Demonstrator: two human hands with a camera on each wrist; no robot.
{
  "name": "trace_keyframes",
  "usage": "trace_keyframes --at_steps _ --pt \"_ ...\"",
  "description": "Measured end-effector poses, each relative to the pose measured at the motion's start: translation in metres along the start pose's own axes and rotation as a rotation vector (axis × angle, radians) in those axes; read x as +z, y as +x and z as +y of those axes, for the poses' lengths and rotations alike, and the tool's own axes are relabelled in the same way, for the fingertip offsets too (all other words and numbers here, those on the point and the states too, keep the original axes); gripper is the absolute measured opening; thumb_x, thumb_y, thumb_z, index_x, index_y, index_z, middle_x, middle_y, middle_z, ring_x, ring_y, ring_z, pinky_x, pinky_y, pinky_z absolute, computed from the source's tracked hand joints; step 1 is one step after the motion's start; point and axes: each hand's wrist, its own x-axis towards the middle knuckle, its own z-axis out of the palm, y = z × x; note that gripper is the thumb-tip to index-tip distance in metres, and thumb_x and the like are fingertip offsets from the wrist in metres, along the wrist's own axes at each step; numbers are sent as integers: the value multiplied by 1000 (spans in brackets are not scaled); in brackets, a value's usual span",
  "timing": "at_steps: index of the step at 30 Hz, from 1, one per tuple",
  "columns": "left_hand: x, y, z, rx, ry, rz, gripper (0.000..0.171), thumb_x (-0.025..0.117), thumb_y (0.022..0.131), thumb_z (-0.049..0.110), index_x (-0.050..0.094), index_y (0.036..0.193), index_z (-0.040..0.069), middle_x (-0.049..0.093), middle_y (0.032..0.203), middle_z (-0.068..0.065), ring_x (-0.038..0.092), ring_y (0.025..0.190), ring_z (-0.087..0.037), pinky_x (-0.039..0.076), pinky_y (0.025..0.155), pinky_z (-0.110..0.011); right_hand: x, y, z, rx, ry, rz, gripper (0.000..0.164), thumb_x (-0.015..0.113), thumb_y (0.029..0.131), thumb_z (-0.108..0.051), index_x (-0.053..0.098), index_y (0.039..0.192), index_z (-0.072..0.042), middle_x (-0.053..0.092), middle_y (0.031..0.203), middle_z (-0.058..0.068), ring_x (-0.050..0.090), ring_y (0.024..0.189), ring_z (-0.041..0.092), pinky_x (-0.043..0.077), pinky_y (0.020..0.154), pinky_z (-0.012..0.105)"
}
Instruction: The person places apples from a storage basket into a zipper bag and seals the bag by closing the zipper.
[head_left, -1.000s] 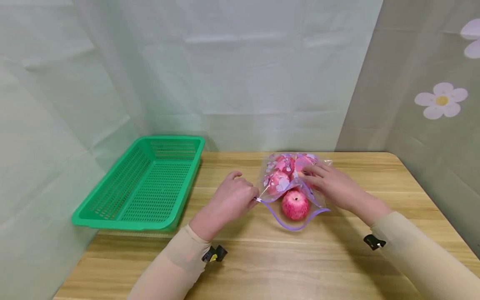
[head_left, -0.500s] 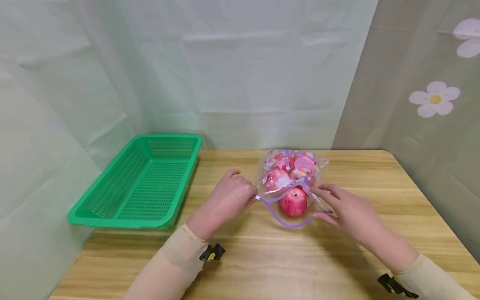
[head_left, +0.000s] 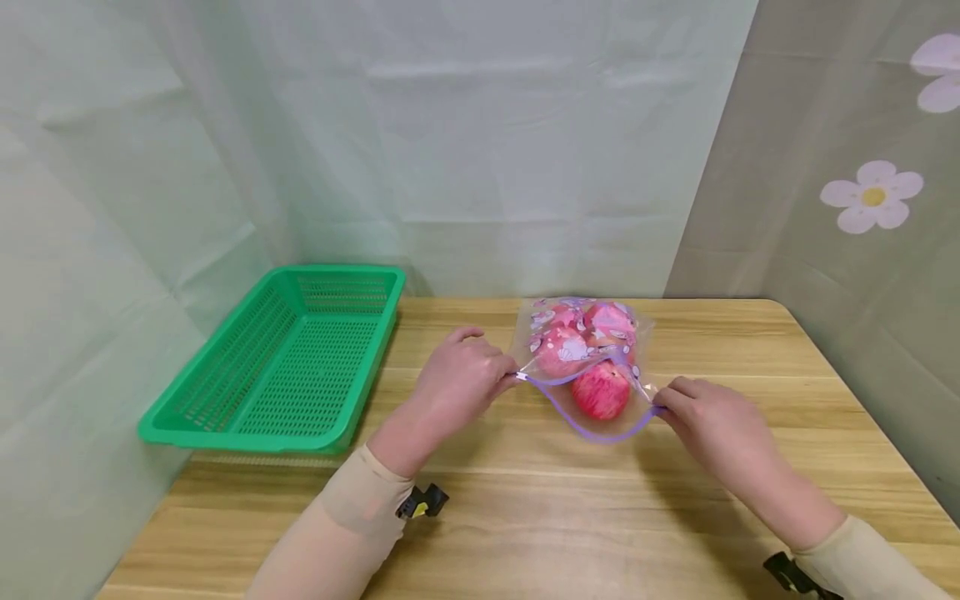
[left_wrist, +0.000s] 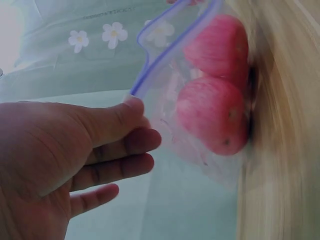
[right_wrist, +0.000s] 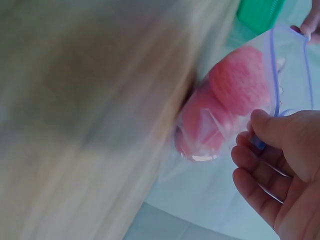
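Note:
A clear zip bag [head_left: 545,367] with a purple zip edge and a pink print lies on the table, its mouth spread toward me. Several red apples are inside; one apple [head_left: 601,390] sits just within the mouth, the others behind it under the printed film. My left hand [head_left: 462,379] pinches the left corner of the zip edge between thumb and forefinger, as the left wrist view also shows. The right corner is pinched by my right hand [head_left: 722,425]; in the right wrist view a blue zip end pokes out between its fingers.
A green plastic basket [head_left: 302,375] with slotted walls stands on the left of the wooden table [head_left: 525,525]. Pale curtains [head_left: 480,150] hang behind the table, with a flower-printed one at right.
My right hand has come off the top of the bag, drawn back toward me and taken hold of the right zip corner. My left hand keeps its pinch. The mouth has lifted slightly.

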Motion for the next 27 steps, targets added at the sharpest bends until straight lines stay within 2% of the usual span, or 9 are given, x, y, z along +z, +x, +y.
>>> trace_keyframes --at_steps 4,11,21,27 --pt "-3 1 -4 11 -25 85 13 88 97 28 86 97 15 83 92 2 78 85 -15 54 109 -45 -11 4 8 47 -21 45 27 98 75 -5 80 92 -17 74 87 -5 72 70 22 55 53 43" --pt "-10 2 -12 18 -76 232 14 91 93 21 86 98 8 83 91 -1 78 84 -18 58 103 -45 -29 12 20 110 -54 87 26 98 76 -6 81 92 -17 75 87 -5 72 67 22 47 47 39" --pt "-23 10 -15 15 -121 332 7 86 97 11 85 99 5 83 94 -7 79 84 -23 60 96 -48 -46 26 33 111 -70 136 24 96 79 -5 80 94 -16 74 85 -4 66 60 20 39 45 34" --pt "-30 13 -14 -25 -138 367 7 82 101 12 84 99 6 82 96 -5 76 93 -27 58 96 -48 -53 34 38 159 -76 140 23 95 82 -8 79 92 -19 75 85 -4 64 58 21 36 43 35"
